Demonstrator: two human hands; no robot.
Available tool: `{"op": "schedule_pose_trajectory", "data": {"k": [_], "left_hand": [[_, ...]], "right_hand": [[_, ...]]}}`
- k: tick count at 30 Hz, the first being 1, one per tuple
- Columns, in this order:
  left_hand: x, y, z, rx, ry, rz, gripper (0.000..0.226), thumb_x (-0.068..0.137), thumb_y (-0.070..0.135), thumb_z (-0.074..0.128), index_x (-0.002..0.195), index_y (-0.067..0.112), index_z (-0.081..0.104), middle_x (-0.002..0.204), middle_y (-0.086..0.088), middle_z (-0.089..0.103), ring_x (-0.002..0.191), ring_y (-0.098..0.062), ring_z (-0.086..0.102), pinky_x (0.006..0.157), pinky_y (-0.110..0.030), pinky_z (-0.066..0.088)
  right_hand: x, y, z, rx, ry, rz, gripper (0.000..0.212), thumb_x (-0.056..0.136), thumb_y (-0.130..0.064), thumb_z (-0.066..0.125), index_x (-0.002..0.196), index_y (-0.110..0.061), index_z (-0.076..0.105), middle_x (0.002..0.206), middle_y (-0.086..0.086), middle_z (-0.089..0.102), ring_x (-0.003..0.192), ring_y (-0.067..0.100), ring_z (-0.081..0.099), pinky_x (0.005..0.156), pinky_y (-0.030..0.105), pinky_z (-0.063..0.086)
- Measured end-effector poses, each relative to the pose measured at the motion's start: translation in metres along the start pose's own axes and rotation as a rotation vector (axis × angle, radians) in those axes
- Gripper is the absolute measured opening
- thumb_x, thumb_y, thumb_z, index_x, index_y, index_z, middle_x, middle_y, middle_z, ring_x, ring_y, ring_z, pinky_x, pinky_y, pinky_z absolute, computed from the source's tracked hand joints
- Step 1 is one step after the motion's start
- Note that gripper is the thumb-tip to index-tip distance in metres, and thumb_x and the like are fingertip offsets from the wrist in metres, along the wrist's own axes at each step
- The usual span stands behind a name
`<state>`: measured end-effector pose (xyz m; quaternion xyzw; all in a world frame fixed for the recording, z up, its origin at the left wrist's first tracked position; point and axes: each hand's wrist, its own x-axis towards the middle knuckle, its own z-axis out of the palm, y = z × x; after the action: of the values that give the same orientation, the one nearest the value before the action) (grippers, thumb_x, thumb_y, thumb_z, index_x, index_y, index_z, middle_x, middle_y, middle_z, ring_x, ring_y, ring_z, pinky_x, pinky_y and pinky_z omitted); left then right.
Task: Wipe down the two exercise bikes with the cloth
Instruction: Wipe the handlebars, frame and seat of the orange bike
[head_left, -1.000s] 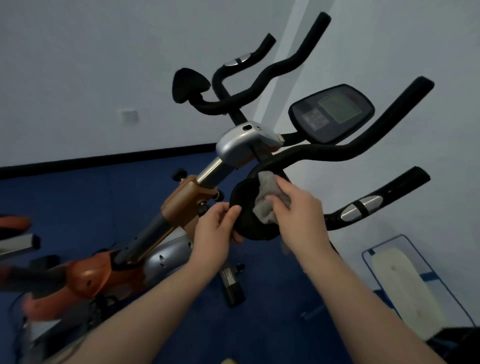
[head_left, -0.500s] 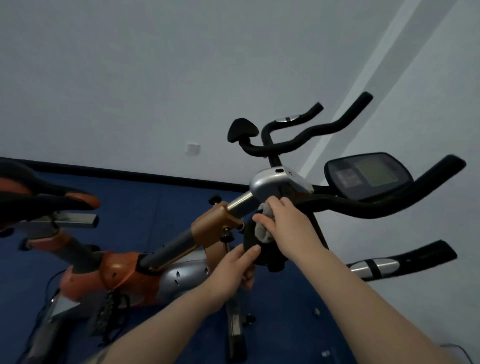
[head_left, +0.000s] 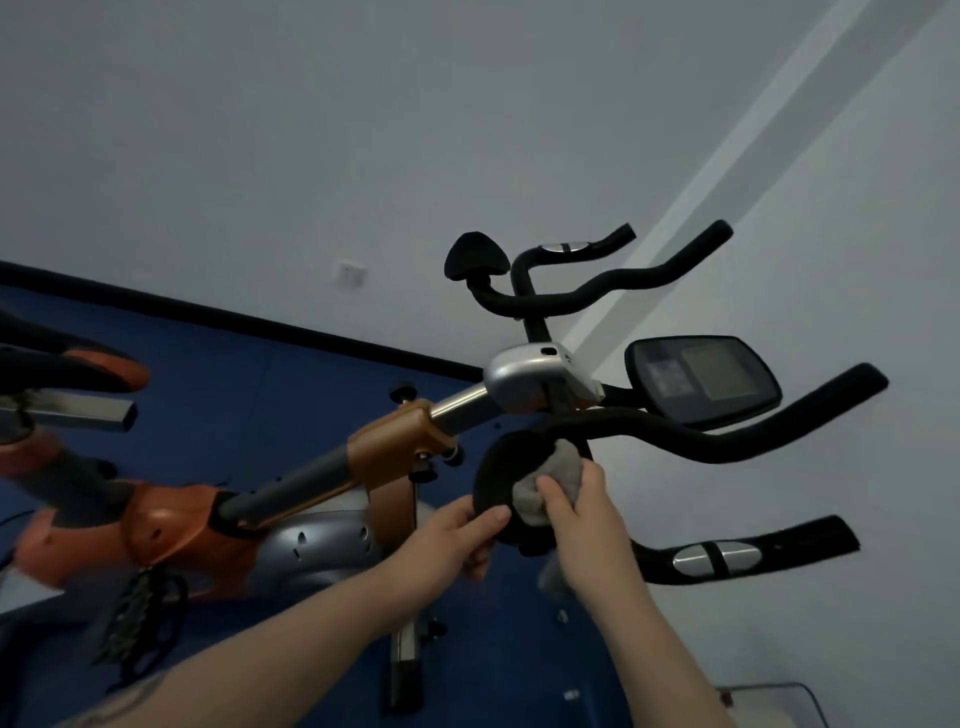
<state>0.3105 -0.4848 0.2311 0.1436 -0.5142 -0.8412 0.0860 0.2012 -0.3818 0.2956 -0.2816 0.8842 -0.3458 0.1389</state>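
1. My right hand (head_left: 576, 512) bunches the grey cloth (head_left: 550, 480) under curled fingers and thumb and presses it against the black round elbow pad (head_left: 501, 467) on the near handlebar (head_left: 727, 436) of the orange exercise bike (head_left: 395, 447).
2. My left hand (head_left: 452, 540) pinches the pad's lower left edge, thumb on the face, fingers behind, so it cannot swing away from the pressure.
3. To do this well, I judge I should keep that brace firm and rub in small overlapping circles from the centre out to the rim, then round the edge where sweat collects.
4. I would turn the cloth to a fresh fold before going along the foam bar, and press lightly near the console (head_left: 701, 379), which looks easy to smear.
5. The far pad (head_left: 475, 257), the far bars, the silver clamp housing (head_left: 530, 376) and the orange frame appear still to need wiping.
6. A saddle (head_left: 72, 364) shows at the left edge; I cannot tell which bike it belongs to.
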Motion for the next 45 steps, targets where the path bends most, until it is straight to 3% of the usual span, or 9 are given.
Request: {"op": "schedule_pose_trajectory", "data": {"k": [8,12,18,23,27,32,35,39,45], "left_hand": [[0.001,0.001,0.001,0.021,-0.016,-0.011,0.019,0.102,0.028,0.045,0.097,0.01,0.047,0.066,0.0,0.046,0.057,-0.011,0.048,0.058,-0.022,0.044],[0.001,-0.009,0.001,0.031,0.003,0.011,0.022,0.1,0.034,0.046,0.094,0.013,0.048,0.067,0.001,0.05,0.06,-0.011,0.052,0.061,-0.022,0.046],[0.007,-0.011,-0.005,0.049,-0.038,0.04,0.024,0.097,0.041,0.048,0.092,0.017,0.05,0.066,0.007,0.052,0.062,-0.008,0.053,0.064,-0.024,0.047],[0.006,-0.02,-0.004,0.055,0.006,0.032,0.036,0.093,0.052,0.051,0.094,0.016,0.051,0.068,0.006,0.055,0.066,-0.01,0.057,0.067,-0.024,0.048],[0.008,-0.009,-0.012,0.155,0.0,-0.013,0.033,0.089,0.049,0.055,0.101,0.018,0.054,0.077,0.004,0.06,0.072,-0.012,0.06,0.07,-0.027,0.05],[0.017,0.012,-0.019,0.24,0.088,0.107,0.035,0.086,0.019,0.072,0.117,0.022,0.055,0.108,-0.007,0.067,0.091,-0.023,0.066,0.074,-0.032,0.053],[0.02,0.017,-0.02,0.343,0.161,0.131,0.03,0.087,0.017,0.072,0.114,0.021,0.059,0.102,-0.006,0.069,0.089,-0.02,0.066,0.08,-0.041,0.055],[0.016,0.011,-0.021,0.301,0.165,0.099,0.02,0.092,0.021,0.065,0.111,0.019,0.064,0.09,-0.006,0.069,0.078,-0.014,0.064,0.073,-0.036,0.051],[0.017,0.009,-0.017,0.23,0.183,0.097,0.02,0.094,0.016,0.063,0.114,0.017,0.063,0.078,0.008,0.068,0.069,-0.005,0.061,0.066,-0.028,0.046]], "right_hand": [[0.022,-0.026,0.001,-0.235,-0.005,0.044,0.016,0.102,-0.041,0.037,0.103,-0.025,0.037,0.087,-0.009,0.052,0.082,0.013,0.051,0.076,0.035,0.04],[-0.011,-0.007,-0.004,-0.157,-0.016,0.064,0.012,0.102,-0.041,0.037,0.102,-0.03,0.033,0.084,-0.014,0.051,0.074,0.001,0.051,0.062,0.026,0.039],[0.021,-0.02,-0.005,-0.208,-0.052,0.018,0.016,0.102,-0.038,0.039,0.105,-0.022,0.04,0.086,-0.01,0.051,0.083,0.013,0.051,0.077,0.035,0.041],[-0.002,-0.007,-0.013,-0.229,-0.117,0.021,0.015,0.103,-0.04,0.034,0.107,-0.026,0.036,0.086,-0.012,0.053,0.076,0.0,0.051,0.059,0.021,0.036],[0.023,-0.014,-0.035,-0.626,-0.129,-0.158,0.017,0.102,-0.042,0.031,0.104,-0.027,0.037,0.088,-0.008,0.049,0.077,0.013,0.049,0.066,0.035,0.04],[0.048,-0.028,-0.023,-0.629,-0.2,-0.557,0.028,0.099,-0.042,0.036,0.124,-0.03,0.044,0.104,-0.009,0.043,0.095,0.011,0.047,0.073,0.032,0.044],[0.059,-0.031,-0.006,-0.612,-0.227,-0.627,0.023,0.1,-0.04,0.041,0.114,-0.024,0.049,0.107,-0.006,0.049,0.098,0.013,0.049,0.079,0.038,0.048],[0.045,-0.006,-0.017,-0.2,-0.307,-0.37,0.02,0.1,-0.039,0.044,0.119,-0.044,0.044,0.105,-0.018,0.056,0.093,-0.004,0.057,0.074,0.022,0.048],[0.055,-0.022,-0.016,-0.444,-0.301,-0.241,0.013,0.102,-0.043,0.037,0.103,-0.03,0.036,0.083,-0.012,0.053,0.073,0.004,0.051,0.062,0.03,0.039]]}}
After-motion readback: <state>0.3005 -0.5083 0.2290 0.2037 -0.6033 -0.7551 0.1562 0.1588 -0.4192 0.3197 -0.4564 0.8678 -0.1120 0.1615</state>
